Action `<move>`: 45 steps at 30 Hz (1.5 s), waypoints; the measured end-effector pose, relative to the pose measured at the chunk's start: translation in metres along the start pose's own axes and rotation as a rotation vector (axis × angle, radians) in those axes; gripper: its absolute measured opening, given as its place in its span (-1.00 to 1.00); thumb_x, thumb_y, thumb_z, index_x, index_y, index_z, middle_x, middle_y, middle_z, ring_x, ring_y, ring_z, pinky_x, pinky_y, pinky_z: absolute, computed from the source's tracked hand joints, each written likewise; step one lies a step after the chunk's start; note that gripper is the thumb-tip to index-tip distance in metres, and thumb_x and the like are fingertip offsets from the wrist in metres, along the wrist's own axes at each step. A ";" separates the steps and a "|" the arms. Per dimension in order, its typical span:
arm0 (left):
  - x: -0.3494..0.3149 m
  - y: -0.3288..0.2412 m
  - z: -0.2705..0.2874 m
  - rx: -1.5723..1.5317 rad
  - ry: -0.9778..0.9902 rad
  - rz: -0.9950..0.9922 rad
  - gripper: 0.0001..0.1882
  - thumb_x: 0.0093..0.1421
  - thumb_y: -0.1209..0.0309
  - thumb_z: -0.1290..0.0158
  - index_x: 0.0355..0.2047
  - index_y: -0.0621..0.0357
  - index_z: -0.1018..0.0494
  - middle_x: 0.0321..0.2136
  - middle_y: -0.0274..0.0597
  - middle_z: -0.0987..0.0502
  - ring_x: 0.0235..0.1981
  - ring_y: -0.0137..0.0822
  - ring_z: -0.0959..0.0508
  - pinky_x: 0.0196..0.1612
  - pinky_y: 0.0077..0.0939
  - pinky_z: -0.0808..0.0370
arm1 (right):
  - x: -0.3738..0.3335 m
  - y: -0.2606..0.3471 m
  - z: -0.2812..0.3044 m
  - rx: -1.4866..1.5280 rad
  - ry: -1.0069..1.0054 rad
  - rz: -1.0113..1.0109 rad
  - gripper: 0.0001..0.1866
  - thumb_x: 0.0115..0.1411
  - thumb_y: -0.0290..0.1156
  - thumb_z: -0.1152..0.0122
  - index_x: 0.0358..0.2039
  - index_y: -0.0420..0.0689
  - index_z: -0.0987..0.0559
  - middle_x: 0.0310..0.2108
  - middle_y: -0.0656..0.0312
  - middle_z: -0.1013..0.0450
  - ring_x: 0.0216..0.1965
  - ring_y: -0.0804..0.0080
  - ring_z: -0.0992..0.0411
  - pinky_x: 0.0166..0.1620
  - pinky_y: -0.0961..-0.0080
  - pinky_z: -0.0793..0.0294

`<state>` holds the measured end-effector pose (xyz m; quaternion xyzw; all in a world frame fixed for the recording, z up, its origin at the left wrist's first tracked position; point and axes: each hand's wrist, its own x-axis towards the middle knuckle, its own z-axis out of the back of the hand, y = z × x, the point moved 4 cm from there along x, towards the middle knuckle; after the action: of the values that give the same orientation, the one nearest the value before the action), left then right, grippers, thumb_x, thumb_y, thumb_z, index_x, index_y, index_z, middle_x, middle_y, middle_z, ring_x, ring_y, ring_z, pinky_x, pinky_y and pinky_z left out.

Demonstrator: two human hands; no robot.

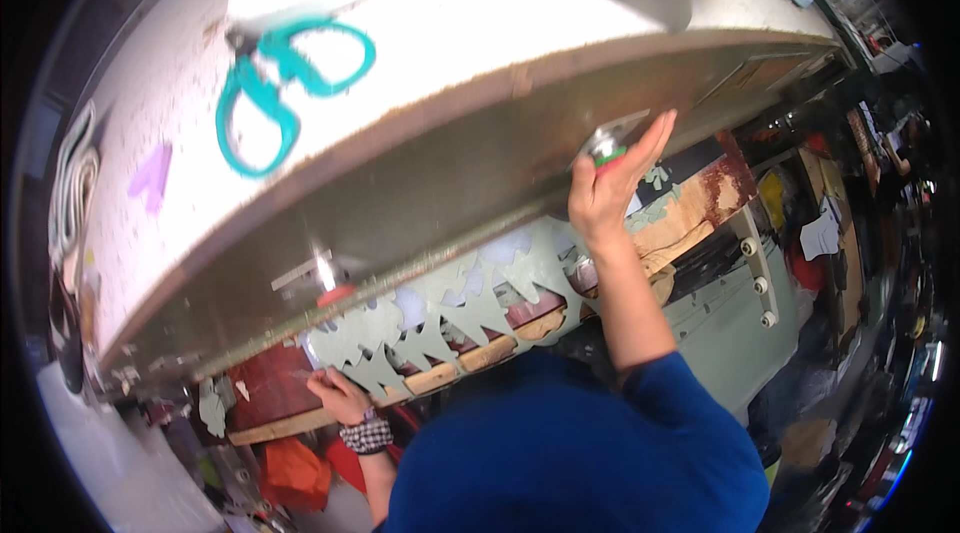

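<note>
My right hand (612,195) is raised against the front of a wide machine beam (450,168). Its fingers are stretched out and its palm side lies by a round push button (606,151) with green and red parts on a metal bracket. Lower down, my left hand (340,397) has its fingers drawn together beside the left edge of a grey-green sheet (400,348). Whether they pinch anything is too small to tell. Rows of jagged cut-out holes run through that sheet, which lies over a wooden board (690,213) under the beam.
Teal-handled scissors (290,83) and a purple scrap (150,178) lie on the white top of the beam. A second button (334,295) with a red part sticks out at the beam's left. Pale green sheet (735,333) hangs at right; an orange bag (295,473) is below left.
</note>
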<state>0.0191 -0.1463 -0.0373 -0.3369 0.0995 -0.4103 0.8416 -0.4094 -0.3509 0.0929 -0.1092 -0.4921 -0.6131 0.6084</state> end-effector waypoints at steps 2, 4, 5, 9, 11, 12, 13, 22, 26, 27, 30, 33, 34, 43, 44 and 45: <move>0.014 0.000 -0.005 0.010 -0.027 -0.020 -0.77 0.34 0.32 0.10 -0.17 0.25 -0.26 -0.36 0.05 -0.41 -0.37 -0.12 -0.45 -0.24 -0.32 -0.41 | 0.000 0.005 -0.003 0.015 -0.051 0.016 0.05 0.17 0.13 -0.08 0.32 -0.36 0.20 0.32 -0.36 0.35 0.34 -0.30 0.27 0.31 -0.07 0.21; 0.030 0.011 -0.009 0.007 0.029 0.004 -0.79 0.35 0.33 0.14 -0.20 0.25 -0.25 -0.37 0.03 -0.40 -0.37 -0.12 -0.44 -0.23 -0.32 -0.41 | -0.006 0.001 -0.006 -0.014 0.003 0.000 0.06 0.13 0.11 -0.15 0.34 -0.29 0.17 0.33 -0.32 0.34 0.35 -0.29 0.28 0.31 -0.06 0.20; 0.036 0.014 -0.012 -0.001 0.034 -0.091 -0.79 0.35 0.33 0.15 -0.21 0.26 -0.24 -0.38 0.00 -0.39 -0.37 -0.14 -0.43 -0.22 -0.32 -0.40 | -0.009 -0.003 -0.005 -0.029 0.007 0.013 0.07 0.10 0.11 -0.18 0.34 -0.26 0.16 0.34 -0.30 0.33 0.35 -0.29 0.28 0.32 -0.05 0.20; 0.047 0.040 -0.016 -0.066 -0.056 -0.148 -0.73 0.36 0.34 0.16 -0.11 0.34 -0.29 -0.26 0.08 -0.41 -0.25 -0.07 -0.42 -0.07 -0.27 -0.39 | -0.042 -0.035 0.010 -0.017 0.179 -0.058 0.08 0.00 0.04 -0.30 0.35 -0.15 0.07 0.33 -0.26 0.26 0.33 -0.29 0.21 0.31 -0.04 0.11; 0.049 0.038 -0.016 -0.069 -0.192 -0.224 -0.70 0.34 0.36 0.08 -0.12 0.43 -0.33 -0.21 0.14 -0.46 -0.22 -0.05 -0.47 -0.07 -0.26 -0.44 | -0.075 -0.058 0.041 -0.027 0.164 -0.322 0.04 0.00 -0.05 -0.32 0.34 -0.16 0.05 0.31 -0.24 0.15 0.29 -0.24 0.08 0.27 0.03 -0.05; 0.046 0.034 -0.016 -0.041 -0.195 -0.245 -0.76 0.32 0.43 0.05 -0.11 0.39 -0.39 -0.19 0.14 -0.49 -0.17 -0.08 -0.48 -0.01 -0.28 -0.43 | -0.091 -0.073 0.057 -0.084 0.151 -0.461 -0.06 -0.02 -0.17 -0.37 0.29 -0.21 -0.10 0.15 -0.19 -0.20 0.13 -0.12 -0.25 0.13 0.16 -0.30; 0.050 0.032 -0.017 -0.064 -0.144 -0.128 -0.75 0.32 0.42 0.04 -0.11 0.39 -0.42 -0.18 0.15 -0.52 -0.14 -0.10 -0.50 -0.02 -0.35 -0.44 | -0.114 -0.087 0.068 -0.014 0.241 -0.749 -0.32 0.00 -0.22 -0.33 0.11 -0.23 -0.38 -0.17 -0.12 -0.46 -0.13 -0.04 -0.46 -0.01 0.21 -0.42; -0.007 -0.011 0.018 0.073 0.039 -0.215 -0.63 0.30 0.24 0.06 -0.20 0.37 -0.50 -0.33 0.13 -0.58 -0.32 0.02 -0.57 -0.21 -0.20 -0.52 | -0.160 -0.111 0.087 0.075 0.232 -0.485 -0.75 0.14 -0.26 -0.16 -0.42 -0.23 -0.51 -0.50 -0.09 -0.45 -0.36 -0.10 -0.44 -0.21 0.10 -0.41; -0.013 0.031 0.001 -0.015 -0.013 -0.294 -0.67 0.31 0.31 0.05 -0.16 0.40 -0.46 -0.27 0.14 -0.56 -0.26 -0.02 -0.56 -0.14 -0.25 -0.50 | -0.184 -0.112 0.135 0.195 0.280 -0.580 -0.80 0.10 -0.30 -0.21 -0.39 -0.18 -0.53 -0.48 -0.06 -0.45 -0.30 -0.09 -0.43 -0.17 0.12 -0.39; -0.017 0.045 0.000 -0.038 -0.034 -0.313 -0.68 0.31 0.33 0.05 -0.14 0.41 -0.45 -0.25 0.14 -0.56 -0.24 -0.03 -0.55 -0.12 -0.26 -0.49 | -0.190 -0.113 0.143 0.193 0.340 -0.632 -0.80 0.08 -0.31 -0.22 -0.37 -0.16 -0.54 -0.45 -0.05 -0.45 -0.27 -0.08 -0.43 -0.16 0.12 -0.39; -0.049 0.080 0.015 -0.146 -0.148 -0.421 -0.70 0.31 0.39 0.04 -0.11 0.43 -0.42 -0.21 0.15 -0.54 -0.20 -0.07 -0.54 -0.06 -0.30 -0.47 | -0.181 -0.097 0.158 0.176 0.038 -0.267 -0.38 -0.06 -0.25 -0.37 0.06 -0.08 -0.44 -0.06 -0.04 -0.32 0.11 -0.09 -0.20 0.13 0.06 -0.26; -0.078 0.096 0.045 -0.119 -0.204 -0.204 -0.70 0.31 0.39 0.04 -0.06 0.39 -0.40 -0.13 0.10 -0.51 -0.13 -0.15 -0.51 0.01 -0.36 -0.43 | -0.173 -0.074 0.122 0.160 0.464 -0.006 -0.02 -0.27 -0.11 -0.49 0.22 0.02 -0.26 0.13 -0.20 -0.12 0.22 -0.25 -0.03 0.24 0.04 -0.15; -0.090 0.094 0.055 -0.036 -0.180 -0.116 -0.68 0.32 0.35 0.05 -0.03 0.34 -0.41 -0.08 0.05 -0.50 -0.09 -0.22 -0.49 0.04 -0.39 -0.40 | -0.168 -0.072 0.116 0.284 0.547 0.032 -0.05 -0.32 -0.15 -0.49 0.17 0.03 -0.31 0.09 -0.20 -0.16 0.15 -0.23 -0.11 0.17 0.01 -0.21; -0.098 -0.070 0.027 -0.210 0.004 -0.213 -0.71 0.24 0.48 0.02 -0.02 0.20 -0.39 -0.41 -0.24 -0.50 -0.34 -0.40 -0.51 -0.21 -0.49 -0.46 | -0.148 -0.129 0.128 1.557 0.048 -1.149 -0.30 0.15 -0.11 -0.22 0.21 -0.19 -0.25 0.12 0.04 -0.32 0.07 0.12 -0.36 0.13 0.20 -0.38; -0.099 -0.097 0.007 -0.268 0.085 -0.265 -0.73 0.23 0.48 0.01 -0.05 0.21 -0.41 -0.42 -0.24 -0.51 -0.35 -0.40 -0.51 -0.22 -0.49 -0.46 | -0.145 -0.133 0.135 1.579 -0.051 -1.153 -0.33 0.18 -0.14 -0.19 0.20 -0.23 -0.25 0.08 0.04 -0.35 0.06 0.15 -0.37 0.13 0.23 -0.37; -0.104 -0.125 -0.011 -0.305 0.168 -0.307 -0.74 0.22 0.49 0.00 -0.07 0.22 -0.42 -0.43 -0.24 -0.51 -0.37 -0.40 -0.52 -0.23 -0.49 -0.47 | -0.142 -0.136 0.140 1.602 -0.152 -1.153 -0.36 0.21 -0.18 -0.17 0.19 -0.26 -0.25 0.05 0.05 -0.38 0.04 0.17 -0.38 0.14 0.26 -0.37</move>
<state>-0.1308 -0.1273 0.0241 -0.4361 0.1776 -0.5401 0.6975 -0.5572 -0.1876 -0.0068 0.5518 -0.7769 -0.2930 0.0777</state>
